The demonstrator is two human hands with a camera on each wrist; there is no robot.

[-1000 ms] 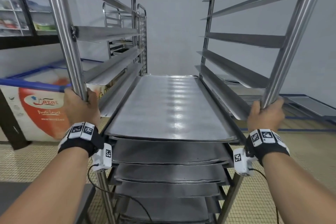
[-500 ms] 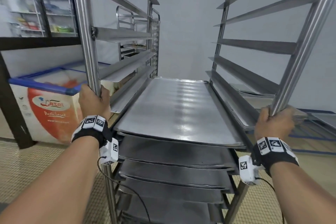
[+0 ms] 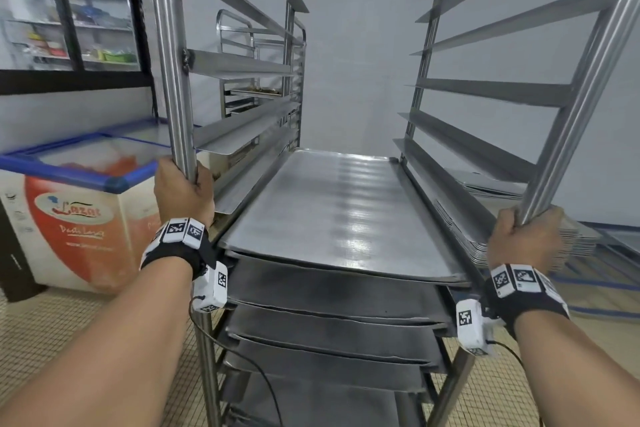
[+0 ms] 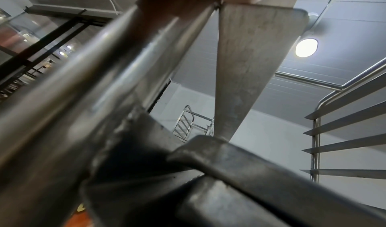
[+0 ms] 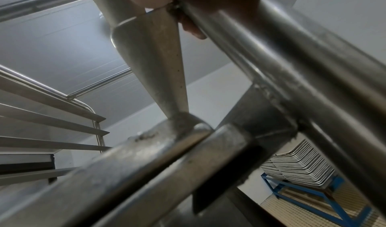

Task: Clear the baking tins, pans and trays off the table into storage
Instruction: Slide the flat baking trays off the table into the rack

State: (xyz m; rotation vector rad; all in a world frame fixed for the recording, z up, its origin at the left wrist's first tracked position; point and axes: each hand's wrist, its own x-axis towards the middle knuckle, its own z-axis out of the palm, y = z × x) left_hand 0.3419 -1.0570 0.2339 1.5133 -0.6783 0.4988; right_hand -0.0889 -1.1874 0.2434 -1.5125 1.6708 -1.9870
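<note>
Head view — rack: a steel rack (image 3: 349, 121) stands straight ahead, its long axis running from near to far, away from the person.
Head view — trays: a tray (image 3: 332, 204) lies on the rails at about hand height, long side pointing away, with more trays stacked on the rails below it; a further stack (image 3: 540, 239) sits beyond the right post.
Head view — left hand: the left hand (image 3: 183, 192) wraps the near left post (image 3: 173, 80), fingers curled round the tube.
Head view — right hand: the right hand (image 3: 526, 239) wraps the near right post (image 3: 581, 97) in the same way, at about the same height.
Head view — key relation: both hands sit at the near end, one on each side of the top tray, equally close to it (so any push runs along the rack's long axis, by my reading).
Head view — surroundings: a freezer (image 3: 76, 204) stands just left of the rack; a second rack (image 3: 242, 55) is at the far left.
Left wrist view — grip: the left post fills the frame, with skin at the top edge; how the fingers lie cannot be told here.
Right wrist view — grip: one fingertip (image 5: 194, 29) curls round the right post; the tray stack sits low at the right on a blue frame (image 5: 309, 191).
</note>
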